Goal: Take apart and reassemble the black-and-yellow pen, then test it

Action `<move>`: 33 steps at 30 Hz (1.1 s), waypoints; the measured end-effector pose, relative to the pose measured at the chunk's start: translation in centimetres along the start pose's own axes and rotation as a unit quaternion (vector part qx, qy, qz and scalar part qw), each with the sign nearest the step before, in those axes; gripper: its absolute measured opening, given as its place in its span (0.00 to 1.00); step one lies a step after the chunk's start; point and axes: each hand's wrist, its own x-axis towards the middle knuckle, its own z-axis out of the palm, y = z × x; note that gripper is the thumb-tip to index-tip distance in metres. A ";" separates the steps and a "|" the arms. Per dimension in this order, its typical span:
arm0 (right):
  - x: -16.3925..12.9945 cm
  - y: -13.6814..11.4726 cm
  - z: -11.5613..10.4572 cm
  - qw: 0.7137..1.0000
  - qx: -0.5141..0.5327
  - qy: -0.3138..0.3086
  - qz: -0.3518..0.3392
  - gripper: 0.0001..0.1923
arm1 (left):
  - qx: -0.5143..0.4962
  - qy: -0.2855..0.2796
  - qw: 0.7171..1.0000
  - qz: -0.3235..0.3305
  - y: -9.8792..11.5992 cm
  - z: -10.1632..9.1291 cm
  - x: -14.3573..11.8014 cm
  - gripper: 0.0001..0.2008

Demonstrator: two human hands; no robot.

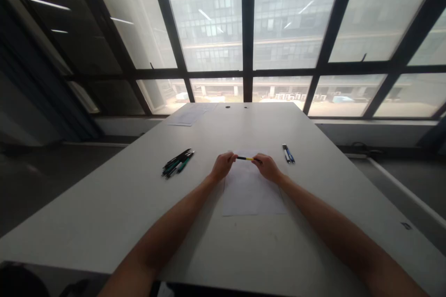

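Between my two hands a black and yellow pen (245,158) is held level, above the far part of a white sheet of paper (252,195). My left hand (223,166) is closed on its black end. At the yellow end, my right hand (267,166) is closed with the fingers pinched round it. Part of the pen is hidden by the fingers on both sides. Left of my left hand lies a pile of several black and green pens (177,163). To the right of my right hand, blue and white pens (288,153) lie side by side.
All of this is on a long white table (121,209). More paper sheets (190,115) lie at its far left corner. Two small dark round spots (227,107) mark the far end. Large framed windows (212,23) rise beyond the table.
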 end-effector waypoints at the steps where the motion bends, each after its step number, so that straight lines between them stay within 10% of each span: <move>1: 0.0 -0.1 0.0 1.000 -0.003 0.005 0.003 0.08 | -0.019 0.000 1.000 -0.011 0.0 0.0 0.0 0.21; 33: -0.1 -0.1 -0.2 0.998 -0.043 0.036 0.016 0.07 | -0.102 0.013 0.995 -0.009 -0.5 0.8 0.1 0.11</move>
